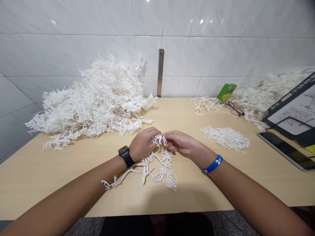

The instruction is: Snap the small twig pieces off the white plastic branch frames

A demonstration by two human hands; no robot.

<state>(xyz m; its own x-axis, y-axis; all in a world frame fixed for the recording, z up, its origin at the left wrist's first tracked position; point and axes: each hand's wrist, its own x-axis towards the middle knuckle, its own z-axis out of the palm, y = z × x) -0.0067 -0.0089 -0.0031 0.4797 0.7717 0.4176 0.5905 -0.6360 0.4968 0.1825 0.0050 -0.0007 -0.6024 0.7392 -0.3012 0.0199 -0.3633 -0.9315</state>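
Note:
At the middle of the table, my left hand [145, 140] and my right hand [180, 141] meet over a white branching plastic piece [159, 140]. Fingers of both hands are closed on it, the left from one side and the right from the other. A black watch is on my left wrist and a blue band on my right. Just below the hands lie more white branched pieces [145, 168], some with bare stems and some with dense tips [169, 178]. Parts of the held piece are hidden behind my fingers.
A tall heap of white branched pieces [105, 98] stands at the left against the tiled wall. To the right lie a smaller pile [226, 137], loose pieces [205, 104], a green box [226, 93], glasses [235, 109], another heap [261, 93], a phone [285, 149] and a dark printed case [295, 108].

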